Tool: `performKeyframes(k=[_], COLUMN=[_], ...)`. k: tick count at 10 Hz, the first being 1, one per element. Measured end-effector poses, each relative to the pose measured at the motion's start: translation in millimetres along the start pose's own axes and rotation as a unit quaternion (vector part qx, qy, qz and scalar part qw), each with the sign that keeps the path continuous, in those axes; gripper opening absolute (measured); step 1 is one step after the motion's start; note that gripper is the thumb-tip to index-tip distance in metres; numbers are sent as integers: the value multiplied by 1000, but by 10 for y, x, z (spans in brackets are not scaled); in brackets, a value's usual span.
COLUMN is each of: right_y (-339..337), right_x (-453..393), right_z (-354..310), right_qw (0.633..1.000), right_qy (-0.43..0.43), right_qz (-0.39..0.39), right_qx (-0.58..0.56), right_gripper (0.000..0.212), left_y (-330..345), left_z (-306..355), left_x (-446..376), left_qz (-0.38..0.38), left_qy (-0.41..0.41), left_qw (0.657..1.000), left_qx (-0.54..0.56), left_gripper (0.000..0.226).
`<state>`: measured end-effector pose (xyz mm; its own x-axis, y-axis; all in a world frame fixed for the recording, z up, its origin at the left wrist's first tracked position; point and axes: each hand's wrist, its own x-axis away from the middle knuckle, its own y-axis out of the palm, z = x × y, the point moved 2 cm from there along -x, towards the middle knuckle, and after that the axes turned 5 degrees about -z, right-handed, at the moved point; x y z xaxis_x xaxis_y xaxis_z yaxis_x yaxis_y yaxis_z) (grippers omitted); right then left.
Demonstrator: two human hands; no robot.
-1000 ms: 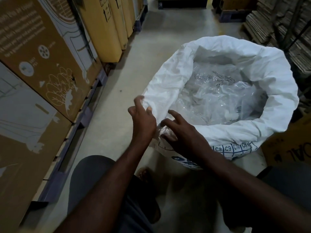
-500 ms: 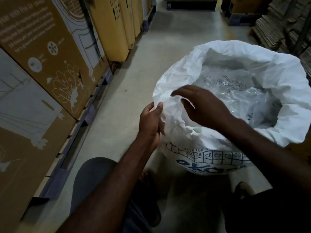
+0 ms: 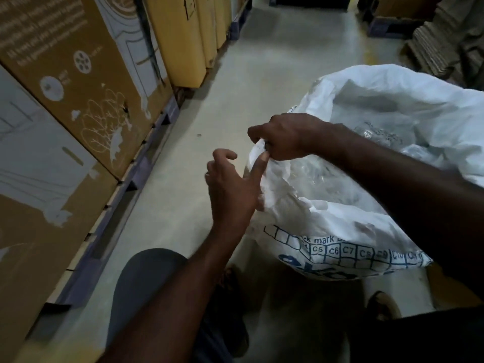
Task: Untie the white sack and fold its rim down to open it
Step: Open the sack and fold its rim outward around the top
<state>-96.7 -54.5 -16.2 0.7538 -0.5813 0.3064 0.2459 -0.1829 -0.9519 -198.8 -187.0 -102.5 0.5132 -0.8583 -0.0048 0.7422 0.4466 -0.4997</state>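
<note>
Apparently right hand (image 3: 285, 137) pinching white sack (image 3: 340, 216) rim, left hand (image 3: 233, 187) alongside

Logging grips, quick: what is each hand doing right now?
Left hand: open, fingers loosely spread, thumb touching the sack's rim.
Right hand: closed, pinching the rim of the white sack.

A white woven sack (image 3: 340, 213) is seen standing upright on the floor, at the right side of the view. Its mouth is open and the rim is rolled outward, so a thick crumpled collar is formed around the opening. Blue print is carried on the near wall below the collar: a grid of small boxes marked C5, C6, C7 and part of a large word. Crinkled clear plastic (image 3: 379, 137) is visible inside. The right part of the sack is cut off by the frame.
</note>
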Motion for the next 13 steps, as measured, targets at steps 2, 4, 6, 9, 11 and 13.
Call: performKeyframes(k=[2,4,6,9,11,13], right_y=[68,55,364,446,396,473], right_x=[-68,-70,-63,-31,-41,-88], right_z=[53,63,41,185,124,79], right_qw=[1000,990,979,982,988,986], right_qy=[-6,-100,-139,-43,-19,55], right_qz=[17,103,134,184,153,158], right_qx=[-2,4,63,13,-16,-14], right_gripper=[18,50,63,55,50,51], left_y=[196,359,419,362,444,444], left_z=[-111,-109,73,56,16,113], left_x=[74,-98,48,410,242,273], left_qz=[-112,-166,-172,-157,-184,-182], left_qy=[-86,-120,-303,-73,-240,-162], left_qw=[978,924,817,977,877,943], left_qx=[157,323,460,127,374,227], left_gripper=[38,45,34,54,24,37])
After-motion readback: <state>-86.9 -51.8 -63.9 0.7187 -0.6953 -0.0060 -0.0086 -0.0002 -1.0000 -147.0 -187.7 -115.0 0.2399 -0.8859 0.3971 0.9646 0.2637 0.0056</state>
